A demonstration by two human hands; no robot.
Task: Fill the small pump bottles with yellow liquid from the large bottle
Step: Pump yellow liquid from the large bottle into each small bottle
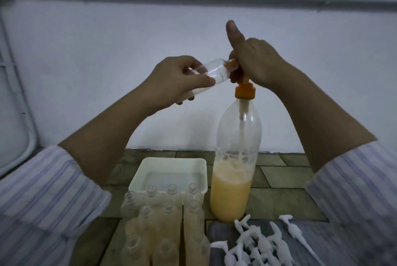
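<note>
While the left hand (178, 79) is gripping a tilted small bottle (206, 76), its mouth is meeting the orange pump (245, 90). The right hand (257, 63) is clasping that pump atop the large bottle (234, 169), thumb raised.

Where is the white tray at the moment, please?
In the head view the white tray sits low and centre-left on the table, just left of the large bottle and directly behind the cluster of small bottles.

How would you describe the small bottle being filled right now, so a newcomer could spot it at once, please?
Start at the tall large bottle of yellow liquid and go up to its orange pump. At the pump's spout, the left hand holds a clear small bottle tilted on its side. Unlike the small bottles standing on the table, it is raised in the air.
</note>
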